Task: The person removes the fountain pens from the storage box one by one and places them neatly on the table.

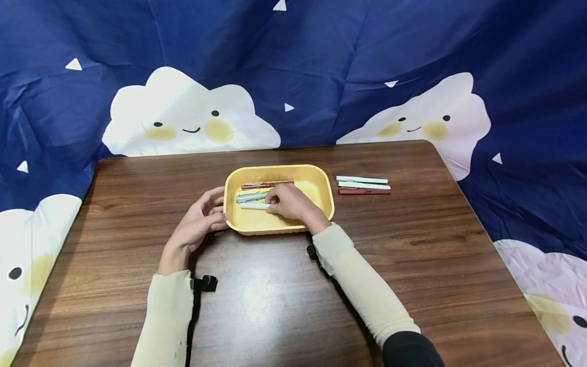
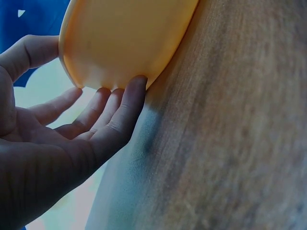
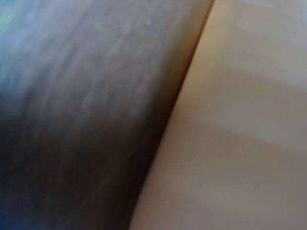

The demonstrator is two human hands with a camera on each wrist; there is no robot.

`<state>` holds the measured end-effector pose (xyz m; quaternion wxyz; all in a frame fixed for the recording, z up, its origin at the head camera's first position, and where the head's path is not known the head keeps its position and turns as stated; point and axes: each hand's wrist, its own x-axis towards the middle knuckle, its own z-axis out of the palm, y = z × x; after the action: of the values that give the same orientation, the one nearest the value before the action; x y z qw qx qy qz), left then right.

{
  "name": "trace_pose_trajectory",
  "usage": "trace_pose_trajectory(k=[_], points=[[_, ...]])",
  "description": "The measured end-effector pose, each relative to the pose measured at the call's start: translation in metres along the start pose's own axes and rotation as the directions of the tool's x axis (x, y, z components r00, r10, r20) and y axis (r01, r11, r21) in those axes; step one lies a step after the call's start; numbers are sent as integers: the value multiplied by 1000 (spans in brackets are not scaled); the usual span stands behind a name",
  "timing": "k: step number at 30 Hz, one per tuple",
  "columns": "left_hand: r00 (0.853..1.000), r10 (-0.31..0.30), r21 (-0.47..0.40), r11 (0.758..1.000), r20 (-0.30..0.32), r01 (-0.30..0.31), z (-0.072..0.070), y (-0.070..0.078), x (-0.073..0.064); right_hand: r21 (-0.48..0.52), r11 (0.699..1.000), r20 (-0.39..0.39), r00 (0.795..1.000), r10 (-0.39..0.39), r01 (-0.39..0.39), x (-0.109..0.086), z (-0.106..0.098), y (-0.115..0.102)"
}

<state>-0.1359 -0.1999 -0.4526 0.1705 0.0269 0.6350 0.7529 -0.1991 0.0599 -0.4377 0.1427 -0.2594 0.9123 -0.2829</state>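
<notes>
A yellow plastic basket (image 1: 275,230) stands on the table. My left hand (image 1: 197,219) touches its left end; in the left wrist view the fingertips (image 2: 136,84) rest against the outer wall and rim, fingers spread. Inside the basket, my right hand (image 1: 291,203) reaches over the near side and pinches a white pen (image 1: 252,206) between thumb and fingers, covering the pen's right end. Just behind lie a light blue pen (image 1: 249,197) and a dark red pen (image 1: 257,186), both partly behind the hand. The right wrist view shows the basket's outer wall (image 3: 240,134) close up and blurred.
Right of the basket, a light blue pen (image 1: 367,179), a white pen (image 1: 364,185) and a dark red pen (image 1: 364,191) lie side by side on the brown wooden table (image 1: 257,316). A blue curtain (image 1: 312,51) with clouds hangs behind the table's far edge.
</notes>
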Motion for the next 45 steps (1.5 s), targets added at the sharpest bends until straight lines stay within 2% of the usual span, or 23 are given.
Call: trace_pose_trajectory(k=[9, 23, 45], points=[[1000, -4, 7, 1000, -3, 4, -1, 1, 0, 77, 997, 2, 1000, -22, 22, 0, -2, 1], [1000, -3, 14, 1000, 0, 3, 0, 0, 0, 151, 985, -95, 993, -72, 86, -6, -9, 1], [1000, -5, 28, 1000, -3, 5, -1, 0, 0, 146, 983, -142, 986, -90, 111, -17, -25, 5]])
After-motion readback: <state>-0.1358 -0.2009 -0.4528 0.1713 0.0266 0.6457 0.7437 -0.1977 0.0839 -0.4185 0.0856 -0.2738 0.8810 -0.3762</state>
